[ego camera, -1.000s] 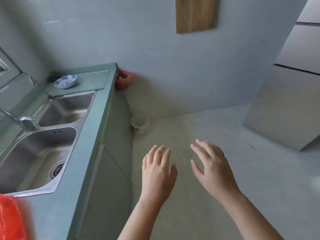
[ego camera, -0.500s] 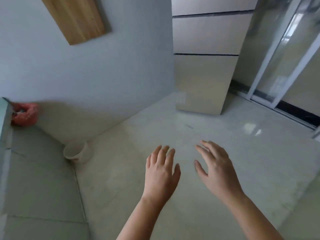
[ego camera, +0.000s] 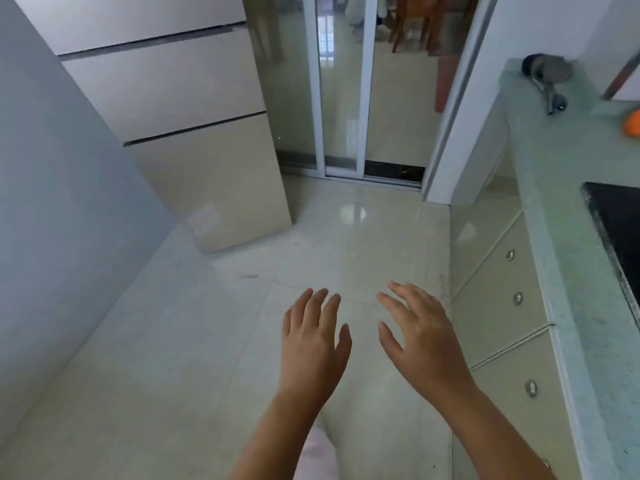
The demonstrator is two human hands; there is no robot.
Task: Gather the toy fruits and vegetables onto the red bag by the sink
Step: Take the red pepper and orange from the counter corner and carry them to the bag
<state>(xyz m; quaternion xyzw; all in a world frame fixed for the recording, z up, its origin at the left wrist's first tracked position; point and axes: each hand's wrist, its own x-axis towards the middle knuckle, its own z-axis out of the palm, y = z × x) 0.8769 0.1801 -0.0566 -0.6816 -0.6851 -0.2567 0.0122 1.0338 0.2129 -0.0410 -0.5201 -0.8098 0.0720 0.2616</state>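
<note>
View swung right: sink side gone, another counter (ego camera: 554, 188) now along the right. Left hand (ego camera: 313, 344) and right hand (ego camera: 422, 337) hover over the floor, fingers straight and spread, holding nothing. Black cooktop (ego camera: 620, 230) set into the counter; beyond it, an orange toy (ego camera: 633, 123), cropped, toward the counter's back edge.

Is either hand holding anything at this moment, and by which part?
Nothing is held. The left hand and the right hand both hover above the floor, fingers spread, palms down, empty.
</note>
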